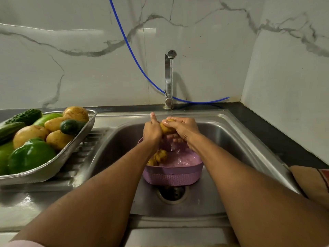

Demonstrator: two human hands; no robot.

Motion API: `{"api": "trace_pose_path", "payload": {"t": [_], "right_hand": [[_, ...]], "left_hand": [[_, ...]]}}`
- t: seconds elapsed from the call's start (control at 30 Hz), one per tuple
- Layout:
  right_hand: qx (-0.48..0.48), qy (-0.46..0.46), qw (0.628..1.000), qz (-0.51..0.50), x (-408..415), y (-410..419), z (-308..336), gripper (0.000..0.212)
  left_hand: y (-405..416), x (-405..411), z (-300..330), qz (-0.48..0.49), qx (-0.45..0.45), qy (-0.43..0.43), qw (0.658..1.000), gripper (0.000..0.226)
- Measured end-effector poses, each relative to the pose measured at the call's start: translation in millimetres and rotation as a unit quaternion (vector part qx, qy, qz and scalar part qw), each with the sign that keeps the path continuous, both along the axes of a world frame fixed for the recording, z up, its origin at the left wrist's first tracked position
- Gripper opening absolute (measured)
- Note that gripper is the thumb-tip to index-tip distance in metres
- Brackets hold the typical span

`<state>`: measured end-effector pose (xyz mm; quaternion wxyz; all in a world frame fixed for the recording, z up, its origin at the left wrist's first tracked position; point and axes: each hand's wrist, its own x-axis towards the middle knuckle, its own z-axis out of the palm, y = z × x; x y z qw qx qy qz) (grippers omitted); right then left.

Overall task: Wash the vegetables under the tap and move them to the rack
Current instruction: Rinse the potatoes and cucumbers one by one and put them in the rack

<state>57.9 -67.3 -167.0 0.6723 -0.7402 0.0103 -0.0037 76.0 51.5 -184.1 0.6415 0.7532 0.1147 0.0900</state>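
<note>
A yellow-brown potato (166,128) is held between both hands under the thin stream from the steel tap (168,77). My left hand (152,130) grips its left side, thumb pointing up. My right hand (184,128) curls over its top and right side. Below them a purple plastic basket (175,172) sits in the sink (231,132) with two more potatoes (159,157) at its left side. The metal rack tray (58,159) on the left drainboard holds potatoes, cucumbers, a bitter gourd and a green pepper (31,155).
A blue hose (135,57) hangs down the marble wall behind the tap. The sink drain (172,193) lies just in front of the basket. A brown cloth (313,182) rests on the dark counter at the right.
</note>
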Motion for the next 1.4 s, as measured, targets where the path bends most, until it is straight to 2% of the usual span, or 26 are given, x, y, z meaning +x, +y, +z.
{"api": "trace_pose_path", "payload": {"t": [0.17, 0.27, 0.37, 0.47, 0.57, 0.67, 0.77, 0.87, 0.93, 1.0, 1.13, 1.27, 1.4], "right_hand": [[-0.028, 0.001, 0.998, -0.05, 1.4, 1.5, 1.7, 0.036], [-0.007, 0.045, 0.999, -0.003, 1.2, -3.8, -0.2, 0.037], [0.043, 0.071, 0.995, 0.06, 3.1, -9.7, -4.7, 0.037], [0.041, 0.043, 0.994, 0.087, 3.0, -9.1, -5.1, 0.048], [0.033, 0.005, 0.998, 0.046, 0.6, -2.9, -2.7, 0.042], [-0.027, -0.028, 0.999, 0.003, 3.9, 2.2, -5.7, 0.035], [-0.094, -0.021, 0.995, -0.025, 5.5, 4.8, -8.3, 0.04], [-0.136, 0.017, 0.989, -0.061, 6.7, 3.1, -9.4, 0.051], [-0.119, 0.032, 0.99, -0.066, 10.9, 1.6, -9.6, 0.055], [-0.087, 0.043, 0.994, -0.046, 11.6, 0.6, -6.1, 0.05], [-0.019, 0.067, 0.996, 0.058, 4.3, -6.9, -0.1, 0.044], [-0.021, 0.056, 0.995, 0.08, 5.5, -7.9, -0.3, 0.04], [-0.036, 0.022, 0.999, 0.03, 3.6, -9.4, 0.5, 0.038]], "left_hand": [[2.6, 1.6, -1.2, 0.006, 0.015, -0.016, 1.0, 0.066], [3.0, 1.3, -0.8, 0.022, 0.011, -0.004, 1.0, 0.06], [4.7, 3.4, -0.2, 0.03, 0.006, 0.021, 0.999, 0.064], [5.0, 6.8, 2.6, 0.03, -0.017, 0.046, 0.998, 0.068], [0.6, 7.0, 3.7, 0.007, -0.058, 0.052, 0.997, 0.069], [-6.5, 5.9, -0.1, -0.036, -0.052, 0.054, 0.997, 0.076], [-9.1, 3.7, -2.3, -0.074, -0.023, 0.037, 0.996, 0.076], [-8.3, 1.8, -1.4, -0.134, -0.009, 0.037, 0.99, 0.067], [-10.0, 0.3, 2.0, -0.14, -0.005, 0.051, 0.989, 0.057], [-11.1, -0.5, 7.4, -0.112, -0.011, 0.063, 0.992, 0.051], [-3.7, 2.6, 9.6, -0.054, -0.067, 0.1, 0.991, 0.039], [3.1, 1.2, 10.2, -0.036, -0.115, 0.113, 0.986, 0.048], [-1.1, 1.1, 15.5, -0.05, -0.079, 0.103, 0.99, 0.061]]}}
